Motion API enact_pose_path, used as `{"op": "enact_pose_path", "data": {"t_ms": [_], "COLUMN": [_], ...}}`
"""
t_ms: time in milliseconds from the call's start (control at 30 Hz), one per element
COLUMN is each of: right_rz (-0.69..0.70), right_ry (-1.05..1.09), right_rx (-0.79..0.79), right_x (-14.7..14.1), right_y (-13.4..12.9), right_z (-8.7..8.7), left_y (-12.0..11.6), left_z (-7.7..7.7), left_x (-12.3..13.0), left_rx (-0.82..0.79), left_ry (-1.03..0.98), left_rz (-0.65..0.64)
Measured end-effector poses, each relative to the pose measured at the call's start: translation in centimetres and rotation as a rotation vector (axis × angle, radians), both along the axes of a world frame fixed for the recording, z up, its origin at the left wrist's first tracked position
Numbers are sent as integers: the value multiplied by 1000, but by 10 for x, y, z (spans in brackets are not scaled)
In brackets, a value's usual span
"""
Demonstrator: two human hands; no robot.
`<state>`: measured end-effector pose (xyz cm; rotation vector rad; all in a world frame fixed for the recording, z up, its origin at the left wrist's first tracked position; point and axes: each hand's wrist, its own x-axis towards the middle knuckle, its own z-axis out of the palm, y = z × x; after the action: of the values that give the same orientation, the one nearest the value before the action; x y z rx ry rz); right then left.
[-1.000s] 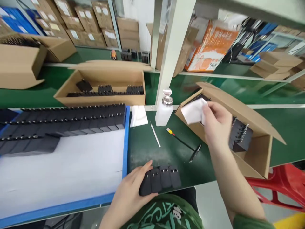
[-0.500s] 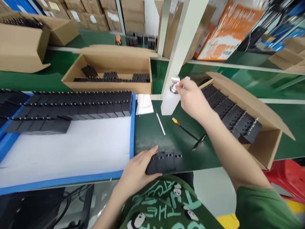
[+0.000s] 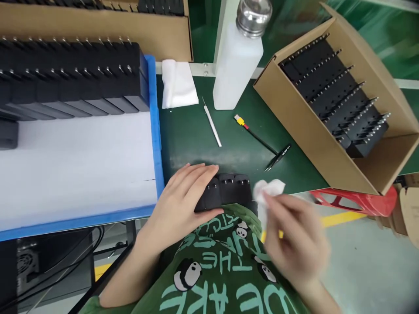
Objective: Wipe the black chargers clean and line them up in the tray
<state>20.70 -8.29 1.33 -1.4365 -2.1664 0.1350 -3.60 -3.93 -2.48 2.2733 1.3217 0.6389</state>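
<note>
At the table's front edge stands a short row of black power adapters (image 3: 225, 192), metal pins up. My left hand (image 3: 183, 196) grips the row's left end, thumb on the near side and fingers over the far side. Just right of the row, my right hand (image 3: 296, 235), blurred by motion, pinches a crumpled white cloth (image 3: 273, 187). Behind the row lie a white pen-like tool with a thin tip (image 3: 212, 124), black tweezers (image 3: 278, 158) and a black cable with a yellow USB plug (image 3: 257, 137). A translucent white pump bottle with a metal top (image 3: 237, 65) stands farther back.
Left is a blue-edged white tray (image 3: 81, 165) with rows of black adapters (image 3: 72, 78). An open carton (image 3: 294, 126) of adapters stands right, another carton (image 3: 131, 32) at the back left. A folded white cloth (image 3: 178, 85) lies by the bottle. A red stool (image 3: 360, 203) is below right.
My right hand has left the bottle's top and come down beside the adapter row, with a white cloth showing in its fingers. My left hand keeps its hold. The view has tilted downward.
</note>
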Motion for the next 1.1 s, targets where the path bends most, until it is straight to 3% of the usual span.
{"op": "enact_pose_path", "data": {"t_ms": [167,267,333,433,500,567,700,833,967,1100], "right_rz": [123,225,307,229,93,52,194,354,320,321], "right_ry": [-167,-185,-63,114,78,-39,-176,-97,-109,-269], "right_rx": [-17,-5,-60,-140,-128,-132,-99,-60,-114,32], "right_x": [-39,-54,-56,-41,-28,-21,-40,-63,-60,-70], "right_y": [4,10,12,11,9,7,9,18,18,16], "right_z": [-25,-19,-12,-2,0,-2,-10,-8,-3,-8], "left_y": [6,7,7,3,0,-3,-4,-2,-1,0], "left_z": [-1,-1,-1,2,4,5,2,-2,-4,-5], "left_x": [6,6,6,2,-3,-8,-13,-12,-12,-12], "left_rx": [-57,-71,-76,-94,-106,-100,-106,-104,-116,-113], "left_ry": [-80,-130,-166,-124,-52,-17,-31,-83,-103,-133], "left_rz": [-42,-48,-40,-29,-11,13,13,12,18,4]}}
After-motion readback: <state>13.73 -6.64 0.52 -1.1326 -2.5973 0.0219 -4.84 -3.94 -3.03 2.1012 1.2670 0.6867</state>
